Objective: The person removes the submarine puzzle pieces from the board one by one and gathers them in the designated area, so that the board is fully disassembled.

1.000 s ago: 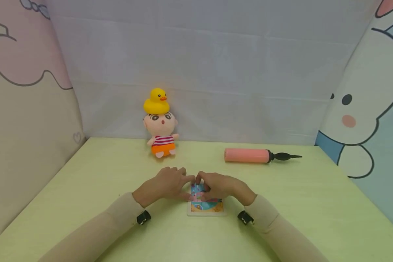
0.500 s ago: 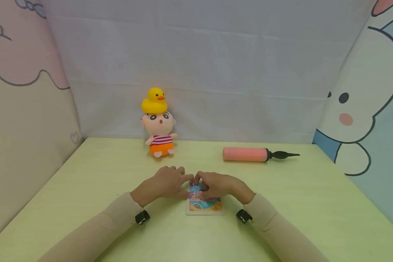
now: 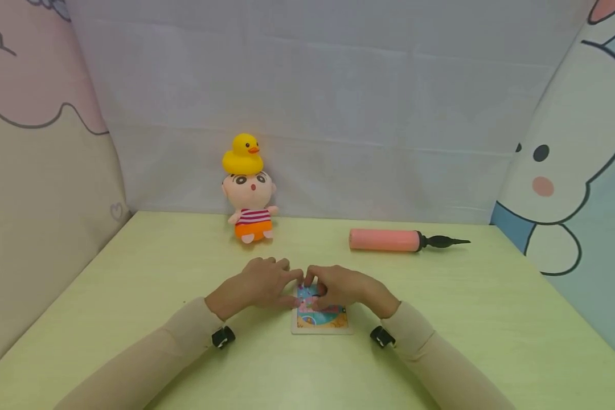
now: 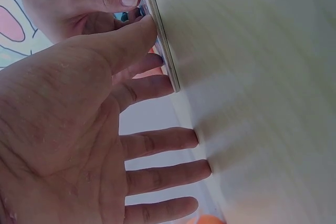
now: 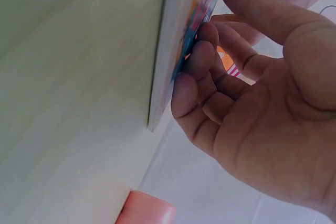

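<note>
A small picture board (image 3: 322,321), much like a children's puzzle, lies flat on the table, with a pale rim and a colourful blue, pink and orange face. My left hand (image 3: 266,285) touches its left side, thumb on the face and index finger by the far left corner; the other fingers stretch straight onto the table in the left wrist view. Over the board's upper part, my right hand (image 3: 340,286) has its fingers bent, with fingertips and thumb against the picture. In the right wrist view the curled fingers (image 5: 199,59) cover part of the face; whether they pinch a loose piece is hidden.
Behind the hands on the left sits a plush doll (image 3: 253,208) with a yellow rubber duck (image 3: 243,156) on its head. A pink hand pump (image 3: 384,240) with a black nozzle lies at the back right. Pale sheeting (image 3: 312,114) closes the table's far edge.
Both hands stay on the board in nearly the same pose. The whole head view shifts slightly; the doll, duck and pump keep their places on the table.
</note>
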A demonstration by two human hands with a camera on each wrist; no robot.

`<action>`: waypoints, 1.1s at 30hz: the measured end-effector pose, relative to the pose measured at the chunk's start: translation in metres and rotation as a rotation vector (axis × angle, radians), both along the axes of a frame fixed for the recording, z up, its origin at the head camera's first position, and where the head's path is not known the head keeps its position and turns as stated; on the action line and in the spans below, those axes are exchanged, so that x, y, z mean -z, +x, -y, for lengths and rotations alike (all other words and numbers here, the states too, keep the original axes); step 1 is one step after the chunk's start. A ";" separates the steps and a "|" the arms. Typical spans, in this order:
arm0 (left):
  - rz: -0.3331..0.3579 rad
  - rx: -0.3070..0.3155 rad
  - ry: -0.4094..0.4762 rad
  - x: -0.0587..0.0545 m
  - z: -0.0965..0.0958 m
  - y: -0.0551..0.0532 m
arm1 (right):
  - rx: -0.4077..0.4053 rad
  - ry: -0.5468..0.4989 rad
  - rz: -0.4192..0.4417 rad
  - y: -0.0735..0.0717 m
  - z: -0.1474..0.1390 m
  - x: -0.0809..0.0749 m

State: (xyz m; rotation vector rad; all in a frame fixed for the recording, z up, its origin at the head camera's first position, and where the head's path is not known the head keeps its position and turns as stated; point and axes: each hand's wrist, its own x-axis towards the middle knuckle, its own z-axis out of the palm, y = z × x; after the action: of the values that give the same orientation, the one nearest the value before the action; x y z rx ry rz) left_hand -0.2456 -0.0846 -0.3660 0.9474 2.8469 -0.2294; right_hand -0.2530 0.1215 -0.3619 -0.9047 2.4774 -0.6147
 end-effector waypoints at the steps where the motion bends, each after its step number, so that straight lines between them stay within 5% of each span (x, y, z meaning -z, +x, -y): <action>1: 0.002 -0.006 -0.005 0.000 0.000 0.000 | 0.003 -0.002 -0.001 0.000 0.000 0.000; 33: 0.015 -0.050 -0.011 -0.005 -0.003 0.002 | 0.092 -0.026 0.095 0.001 0.004 -0.003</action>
State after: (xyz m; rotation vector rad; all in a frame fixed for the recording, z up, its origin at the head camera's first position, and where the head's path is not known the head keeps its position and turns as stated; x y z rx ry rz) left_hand -0.2441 -0.0816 -0.3606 0.8710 2.8488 -0.2318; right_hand -0.2517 0.1179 -0.3591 -0.7570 2.4418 -0.7055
